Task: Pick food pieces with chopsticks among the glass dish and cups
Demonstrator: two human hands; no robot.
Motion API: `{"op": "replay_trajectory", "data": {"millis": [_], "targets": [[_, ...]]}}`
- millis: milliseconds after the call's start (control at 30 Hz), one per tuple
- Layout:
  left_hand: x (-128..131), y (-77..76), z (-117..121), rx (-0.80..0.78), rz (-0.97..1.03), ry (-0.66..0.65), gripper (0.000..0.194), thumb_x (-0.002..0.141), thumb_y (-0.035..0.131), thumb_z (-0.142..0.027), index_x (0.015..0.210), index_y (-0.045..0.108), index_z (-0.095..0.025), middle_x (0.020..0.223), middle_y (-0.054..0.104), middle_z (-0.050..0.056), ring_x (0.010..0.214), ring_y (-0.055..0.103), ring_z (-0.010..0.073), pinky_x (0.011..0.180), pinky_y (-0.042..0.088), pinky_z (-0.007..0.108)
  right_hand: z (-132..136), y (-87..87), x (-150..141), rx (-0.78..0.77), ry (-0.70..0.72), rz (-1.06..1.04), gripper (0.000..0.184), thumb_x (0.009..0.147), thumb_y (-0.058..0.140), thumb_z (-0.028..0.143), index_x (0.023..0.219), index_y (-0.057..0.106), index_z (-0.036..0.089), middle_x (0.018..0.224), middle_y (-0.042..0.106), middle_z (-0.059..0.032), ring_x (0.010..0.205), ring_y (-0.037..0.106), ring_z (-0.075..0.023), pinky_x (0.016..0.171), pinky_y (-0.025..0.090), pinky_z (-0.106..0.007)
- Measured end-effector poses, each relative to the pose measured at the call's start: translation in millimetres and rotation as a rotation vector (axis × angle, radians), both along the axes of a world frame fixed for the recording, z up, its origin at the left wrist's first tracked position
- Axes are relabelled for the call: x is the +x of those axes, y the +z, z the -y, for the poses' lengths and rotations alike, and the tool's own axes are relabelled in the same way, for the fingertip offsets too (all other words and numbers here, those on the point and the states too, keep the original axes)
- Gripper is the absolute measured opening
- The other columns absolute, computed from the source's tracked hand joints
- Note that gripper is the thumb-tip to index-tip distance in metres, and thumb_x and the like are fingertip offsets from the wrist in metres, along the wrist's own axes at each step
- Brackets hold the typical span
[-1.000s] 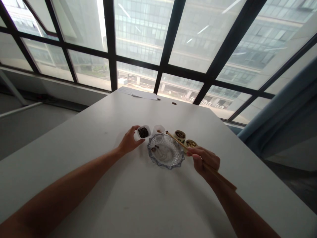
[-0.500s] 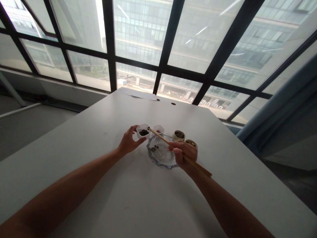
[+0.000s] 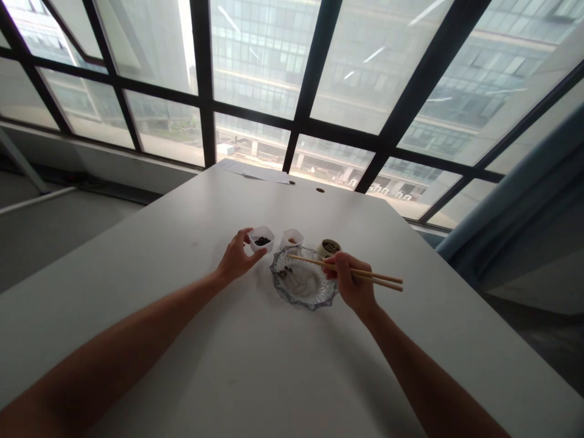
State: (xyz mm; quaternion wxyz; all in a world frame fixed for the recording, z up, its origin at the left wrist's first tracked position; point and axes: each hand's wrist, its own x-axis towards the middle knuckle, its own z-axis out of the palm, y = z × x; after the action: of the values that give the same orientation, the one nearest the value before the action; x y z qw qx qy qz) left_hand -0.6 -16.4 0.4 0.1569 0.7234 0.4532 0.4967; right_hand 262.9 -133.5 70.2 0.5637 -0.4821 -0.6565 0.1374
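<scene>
My left hand [image 3: 238, 252] grips a small white square cup [image 3: 267, 247], thumb on the near side and fingers behind. Dark pieces [image 3: 261, 241] lie inside that cup. In my right hand [image 3: 350, 277] is a pair of wooden chopsticks [image 3: 378, 280], their tips pointing left over the far part of a clear scalloped glass dish [image 3: 314, 305]. Whether the tips pinch anything is too small to tell. A few dark brown pieces [image 3: 283, 273] rest in the left side of the dish.
Beside the held cup stands a second white cup [image 3: 292, 236] with a little brown content. A round pale container [image 3: 329, 248] with dark pieces sits behind my right hand. Papers [image 3: 255, 173] lie at the white table's [image 3: 205, 365] far end, by the windows.
The chopsticks have swung from the left cup's rim, where a dark piece was at their tips, back over the dish. My right hand moved slightly right and now hides the other round container.
</scene>
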Motion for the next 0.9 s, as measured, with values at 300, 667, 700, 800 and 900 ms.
{"op": "replay_trajectory", "data": {"millis": [300,667,700,800,900], "targets": [[-1.0,-1.0,-1.2,-0.042,-0.023,0.004,0.064,0.074,0.070,-0.047,0.128,0.048,-0.020,0.106,0.067,0.010,0.093,0.066,0.0241,0.083,0.054,0.040,13.3,-6.6,11.5,-0.090,0.020,0.225,0.042,0.098,0.053,0.045,0.066,0.065,0.020,0.057,0.065,-0.0019,0.048,0.060,-0.0132,0.047,0.045,-0.023],[-1.3,-3.6,-2.3,-0.030,-0.030,0.005,0.065,0.075,0.071,-0.049,0.128,0.049,-0.020,0.108,0.066,0.009,0.092,0.066,0.0236,0.084,0.055,0.041,16.4,3.7,10.1,-0.051,0.132,0.347,0.047,0.097,0.052,0.048,0.062,0.063,0.020,0.054,0.063,-0.0019,0.046,0.057,-0.0117,0.048,0.044,-0.023],[-1.1,-3.1,-1.7,-0.017,-0.030,0.006,0.064,0.075,0.072,-0.048,0.128,0.049,-0.021,0.109,0.066,0.009,0.092,0.066,0.0236,0.084,0.055,0.041,16.3,1.8,10.7,-0.066,0.125,0.303,0.047,0.097,0.052,0.049,0.063,0.063,0.020,0.055,0.064,-0.0023,0.046,0.059,-0.0123,0.047,0.046,-0.023],[0.0,-0.4,1.1,0.054,-0.017,-0.010,0.062,0.076,0.071,-0.043,0.128,0.047,-0.021,0.116,0.065,0.010,0.099,0.066,0.0238,0.087,0.055,0.041,15.2,-4.1,12.4,-0.126,0.036,0.061,0.045,0.095,0.053,0.054,0.069,0.065,0.019,0.057,0.067,-0.0037,0.044,0.061,-0.0147,0.042,0.049,-0.024],[1.0,2.2,3.6,0.128,0.000,-0.031,0.061,0.077,0.070,-0.038,0.130,0.044,-0.021,0.124,0.062,0.011,0.107,0.064,0.0245,0.090,0.056,0.041,13.7,-7.0,13.6,-0.150,-0.058,-0.123,0.048,0.091,0.055,0.062,0.074,0.067,0.019,0.056,0.067,-0.0044,0.042,0.061,-0.0158,0.039,0.050,-0.025]]}}
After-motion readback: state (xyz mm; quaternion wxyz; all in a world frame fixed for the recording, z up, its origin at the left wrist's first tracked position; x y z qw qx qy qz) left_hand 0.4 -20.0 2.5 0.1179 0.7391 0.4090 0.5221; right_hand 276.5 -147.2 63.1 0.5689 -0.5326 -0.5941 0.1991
